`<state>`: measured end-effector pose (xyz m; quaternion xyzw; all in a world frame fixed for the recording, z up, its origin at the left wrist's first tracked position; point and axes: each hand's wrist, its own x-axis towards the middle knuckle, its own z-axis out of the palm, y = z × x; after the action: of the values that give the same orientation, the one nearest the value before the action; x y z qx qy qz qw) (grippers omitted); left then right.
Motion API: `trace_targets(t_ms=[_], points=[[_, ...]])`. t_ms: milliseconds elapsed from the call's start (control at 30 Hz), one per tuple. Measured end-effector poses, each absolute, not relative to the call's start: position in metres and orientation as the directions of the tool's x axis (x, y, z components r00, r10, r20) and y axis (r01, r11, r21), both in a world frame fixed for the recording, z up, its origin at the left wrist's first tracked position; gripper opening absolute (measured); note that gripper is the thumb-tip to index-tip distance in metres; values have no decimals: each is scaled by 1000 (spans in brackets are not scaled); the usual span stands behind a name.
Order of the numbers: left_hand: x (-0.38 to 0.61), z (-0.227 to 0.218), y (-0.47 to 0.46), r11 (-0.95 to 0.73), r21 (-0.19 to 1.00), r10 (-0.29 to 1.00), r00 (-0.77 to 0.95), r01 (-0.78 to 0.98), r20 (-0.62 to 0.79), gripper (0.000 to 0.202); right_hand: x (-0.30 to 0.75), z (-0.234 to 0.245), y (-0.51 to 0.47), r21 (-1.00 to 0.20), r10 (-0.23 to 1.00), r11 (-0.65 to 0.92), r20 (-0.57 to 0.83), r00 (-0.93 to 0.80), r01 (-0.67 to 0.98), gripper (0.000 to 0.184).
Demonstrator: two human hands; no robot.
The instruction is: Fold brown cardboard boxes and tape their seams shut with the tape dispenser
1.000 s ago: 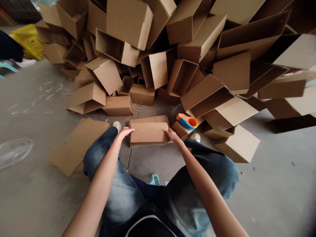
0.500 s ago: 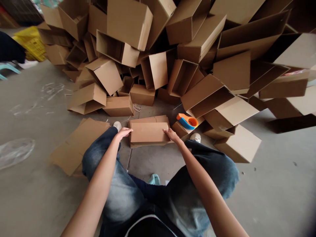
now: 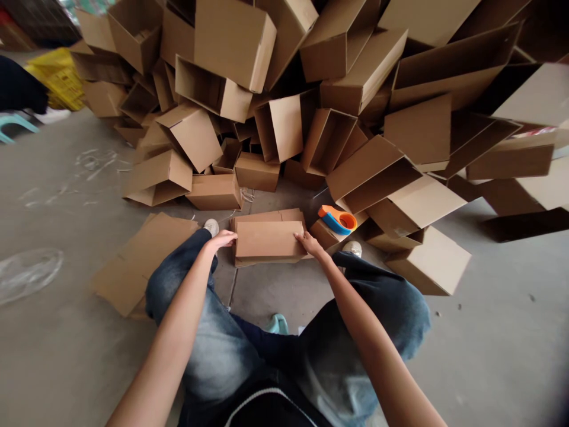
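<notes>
A brown cardboard box (image 3: 269, 240) lies low between my feet, its flat side facing up. At its left edge my left hand (image 3: 223, 238) grips it, fingers closed around the side. My right hand (image 3: 307, 242) pinches the right edge, thumb on top. Other cardboard shows just behind and under this box. To the right, an orange and blue tape dispenser (image 3: 338, 220) rests on another piece of cardboard, apart from my right hand.
A large heap of open cardboard boxes (image 3: 284, 127) rises in front and to the right. Flattened cardboard sheets (image 3: 142, 261) lie left of my knee. Farther left are clear plastic scraps (image 3: 31, 273), a yellow crate (image 3: 57, 77) and a light blue stool (image 3: 18, 123).
Almost nothing differs. Both hands keep their hold on the box's two ends, and the view has shifted very slightly.
</notes>
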<state>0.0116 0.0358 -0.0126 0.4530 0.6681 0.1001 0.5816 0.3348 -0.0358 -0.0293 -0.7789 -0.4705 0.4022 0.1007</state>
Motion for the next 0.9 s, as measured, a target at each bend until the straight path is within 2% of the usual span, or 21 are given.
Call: trace_targets(t_ms=[167, 300, 500, 600, 733, 900], points=[[9, -13, 35, 559, 673, 715, 129, 485, -687, 21, 334, -30, -36, -533, 819, -528, -526, 230, 661, 45], [13, -15, 35, 456, 673, 755, 146, 583, -639, 29, 335, -33, -36, -550, 828, -520, -513, 227, 654, 45], [25, -14, 36, 352, 634, 828, 87, 689, -554, 35, 337, -35, -36, -558, 821, -533, -523, 229, 636, 44], [29, -12, 37, 340, 566, 840, 28, 751, -541, 36, 336, -36, -35, -572, 815, -550, -528, 240, 609, 44], [31, -15, 40, 355, 481, 828, -30, 802, -561, 37, 344, -39, -33, -643, 804, -569, -566, 183, 512, 44], [30, -23, 41, 354, 424, 815, -53, 834, -576, 41, 363, -44, -36, -699, 733, -640, -680, -17, 320, 40]])
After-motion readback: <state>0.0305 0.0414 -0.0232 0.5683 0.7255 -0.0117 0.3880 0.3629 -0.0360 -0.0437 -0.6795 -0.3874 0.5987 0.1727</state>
